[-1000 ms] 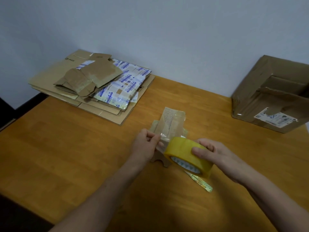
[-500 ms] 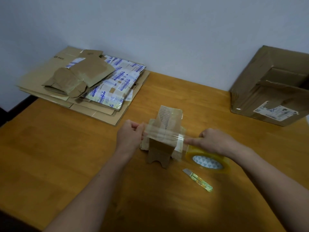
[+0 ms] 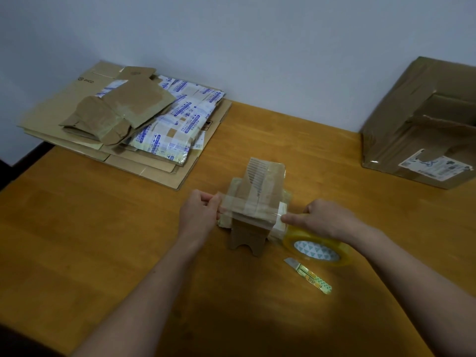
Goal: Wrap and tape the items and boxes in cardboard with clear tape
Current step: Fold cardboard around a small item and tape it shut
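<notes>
Head cam: tape stretched across the bundle

Left hand (image 3: pixel 199 215) pinches the loose end of the clear tape (image 3: pixel 231 204) between thumb and fingers, just off the left side of the cardboard bundle (image 3: pixel 260 186). The strip runs tight across the top of the bundle to the right hand (image 3: pixel 327 219). That hand's fingers sit on the tape at the bundle's right edge, and honestly I can't tell if they pinch it or just press down. The yellowish roll (image 3: pixel 316 249) lies partly under that hand, touching the bundle's right side.

The bundle stands mid-table (image 3: pixel 103 240), between both hands. A small knife (image 3: pixel 307 275) lies just in front of the roll. A stack (image 3: pixel 77 106) of flat cardboard with taped packs on top sits far left by the wall. A big brown box (image 3: pixel 417 124) sits far right.
</notes>
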